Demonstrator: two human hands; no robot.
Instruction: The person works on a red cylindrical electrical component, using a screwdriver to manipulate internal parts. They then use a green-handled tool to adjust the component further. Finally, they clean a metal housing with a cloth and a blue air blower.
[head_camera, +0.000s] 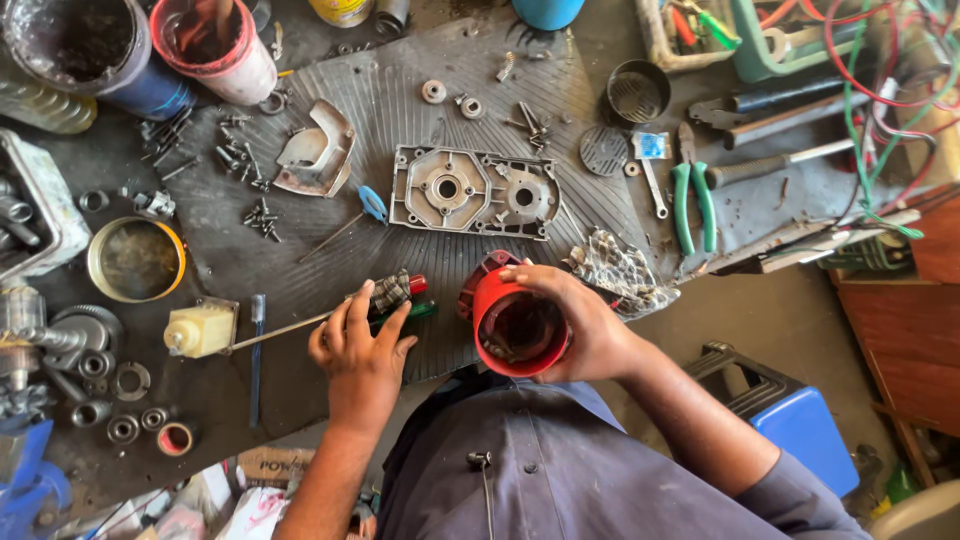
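Cluttered workshop floor, seen from above, laid with a ribbed dark rubber mat (330, 260) strewn with loose screws, washers and bearings. Near the mat's middle, a flat grey cast-metal gearbox cover plate (473, 190) with round bores, and left of it a bent grey metal guard piece (318, 150). Further right, green-handled pliers (692, 205) beside a small spanner and a round perforated metal disc (604, 150). At the left edge, a shallow brass-rimmed round tin (135, 260); above it, a red plastic tub (215, 45) with dark liquid.

Left hand (362, 355) closed around the red-and-green handle of a long-shafted screwdriver (395, 295), fingers curled over the grip near a patterned rag wrapped round it (thumb side partly hidden). Shaft running left from the fist across the mat, its tip at a small cream-coloured plastic block (200, 328); whether actually touching, cannot tell.

Right hand (578, 315) clasped over the far rim of a red cylindrical plastic motor housing (512, 325), fingers draped across the top edge, open mouth turned up toward the camera, dark inside. Housing raised just above the mat's near edge, close before the blue-grey shirt, just right of the screwdriver handle and apart from it. Crumpled patterned cloth (625, 270) lying just beyond the right hand.
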